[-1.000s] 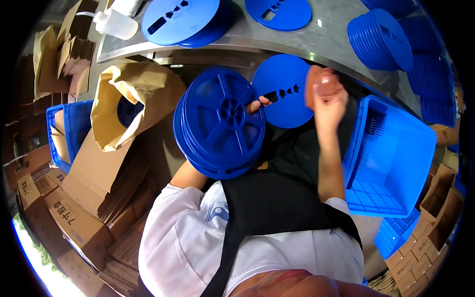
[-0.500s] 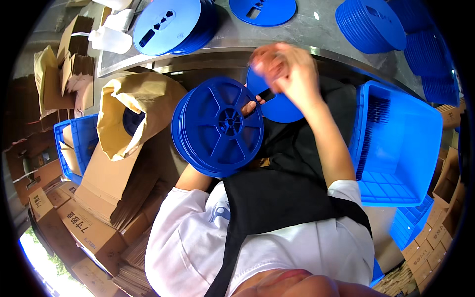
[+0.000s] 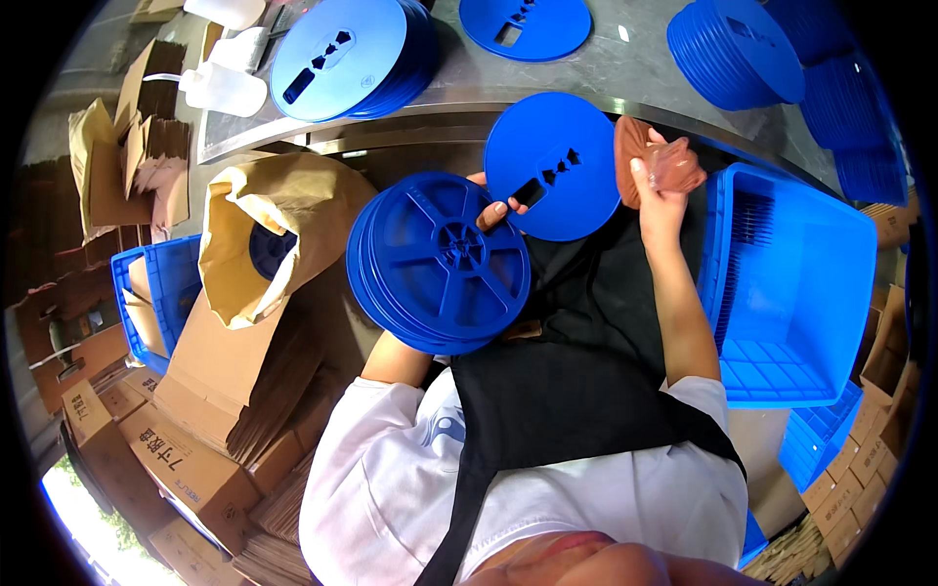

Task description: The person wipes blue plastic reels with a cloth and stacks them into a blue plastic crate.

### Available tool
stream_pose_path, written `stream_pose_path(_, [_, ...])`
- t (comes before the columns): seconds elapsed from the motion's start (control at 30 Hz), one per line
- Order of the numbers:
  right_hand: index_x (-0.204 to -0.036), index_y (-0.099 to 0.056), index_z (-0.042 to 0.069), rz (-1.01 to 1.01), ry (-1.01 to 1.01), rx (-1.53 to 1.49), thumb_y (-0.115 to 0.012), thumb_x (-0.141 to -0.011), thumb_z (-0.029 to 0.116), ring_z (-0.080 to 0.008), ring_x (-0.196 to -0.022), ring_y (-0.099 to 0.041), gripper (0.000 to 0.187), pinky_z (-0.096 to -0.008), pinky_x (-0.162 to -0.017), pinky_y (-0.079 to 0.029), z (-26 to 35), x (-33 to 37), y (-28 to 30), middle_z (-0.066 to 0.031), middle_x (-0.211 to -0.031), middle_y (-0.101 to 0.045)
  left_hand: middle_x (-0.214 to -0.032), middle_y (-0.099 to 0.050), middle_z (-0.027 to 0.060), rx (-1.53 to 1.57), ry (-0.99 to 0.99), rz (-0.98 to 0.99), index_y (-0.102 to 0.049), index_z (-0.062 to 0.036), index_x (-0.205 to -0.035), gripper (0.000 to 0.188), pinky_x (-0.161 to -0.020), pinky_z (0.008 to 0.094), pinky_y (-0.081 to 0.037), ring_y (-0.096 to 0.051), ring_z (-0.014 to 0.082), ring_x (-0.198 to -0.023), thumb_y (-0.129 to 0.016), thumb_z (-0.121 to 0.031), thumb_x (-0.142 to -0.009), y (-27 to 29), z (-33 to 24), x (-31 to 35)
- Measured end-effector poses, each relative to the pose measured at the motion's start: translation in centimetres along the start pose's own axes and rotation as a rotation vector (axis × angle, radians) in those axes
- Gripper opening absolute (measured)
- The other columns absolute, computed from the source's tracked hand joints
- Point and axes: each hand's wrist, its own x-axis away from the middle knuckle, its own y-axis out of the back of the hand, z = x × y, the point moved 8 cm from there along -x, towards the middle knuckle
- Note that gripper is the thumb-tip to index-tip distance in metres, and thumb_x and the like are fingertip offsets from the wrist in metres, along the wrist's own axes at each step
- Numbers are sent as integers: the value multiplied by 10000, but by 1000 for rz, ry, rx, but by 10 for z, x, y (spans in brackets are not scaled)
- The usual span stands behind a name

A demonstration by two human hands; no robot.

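My left hand (image 3: 500,212) grips a flat blue disc (image 3: 559,210) with a slot and small cut-outs. Only some of its fingers show, around the disc's left edge. A stack of spoked blue reels (image 3: 410,283) is carried on the same arm and hides most of that hand and wrist. My right hand (image 3: 662,200) is closed around a crumpled reddish-brown cloth (image 3: 628,156), which sits just off the disc's right edge. Both the disc and the reels are held above my lap, in front of the black apron (image 3: 567,400).
Ahead, a metal table (image 3: 576,78) bears stacked blue discs (image 3: 342,59), a single disc (image 3: 528,27), another stack (image 3: 733,54) and a white bottle (image 3: 225,90). A blue bin (image 3: 801,293) stands right. Left are an open paper bag (image 3: 220,244) and cardboard boxes (image 3: 181,454).
My right hand has swung with the cloth from over the disc to its right side. The disc now shows almost whole, more face-on. The reels have shifted slightly right and down.
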Motion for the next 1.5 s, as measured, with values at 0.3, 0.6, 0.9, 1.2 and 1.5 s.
stream_pose_path(0.3, [-1284, -463, -1, 246, -597, -1000, -594, -878, 178, -230, -1154, -523, 463, -362, -1018, -390, 39, 23, -64, -123, -1266, -537, -1029, -625, 79, 141, -53, -125, -470, -15, -1257, 418, -872, 269, -498, -620, 157, -965, -631, -83, -878, -43, -47, 26])
stream_pose_path(0.6, [-945, -576, 8, 584, 504, -71, -691, -781, 159, -299, -1052, -581, 251, -353, -931, -449, 138, 86, -99, -163, -1091, -619, -1155, -580, 115, 429, 52, -74, -431, -18, -1278, 421, -937, 323, -464, -595, 241, -1018, -575, -164, -911, -62, -28, 25])
stream_pose_path(0.9, [-1118, -576, 6, 507, 30, -137, -708, -784, 101, -204, -1021, -593, 372, -309, -891, -447, 72, 47, -112, -116, -1138, -608, -1181, -565, 131, 158, -23, -62, -429, -18, -1290, 443, -960, 394, -449, -560, 264, -1093, -534, -255, -930, -48, -49, 26])
stream_pose_path(1.2, [-1128, -513, -40, 473, -360, -965, -647, -806, 261, -311, -1147, -522, 461, -390, -1050, -340, 26, 45, -18, -233, -1233, -524, -1055, -625, 153, 609, 101, -100, -490, 8, -1236, 449, -894, 391, -505, -632, 280, -945, -533, -310, -922, -79, -119, -32])
stream_pose_path(1.5, [-1137, -525, -31, 267, -367, -968, -656, -814, 158, -277, -1160, -527, 396, -376, -1045, -361, -14, 51, 17, -209, -1211, -556, -881, -682, 173, -1797, -65, -361, -678, -48, -975, 278, -672, 418, -534, -675, 304, -757, -607, -161, -730, -29, -248, -226])
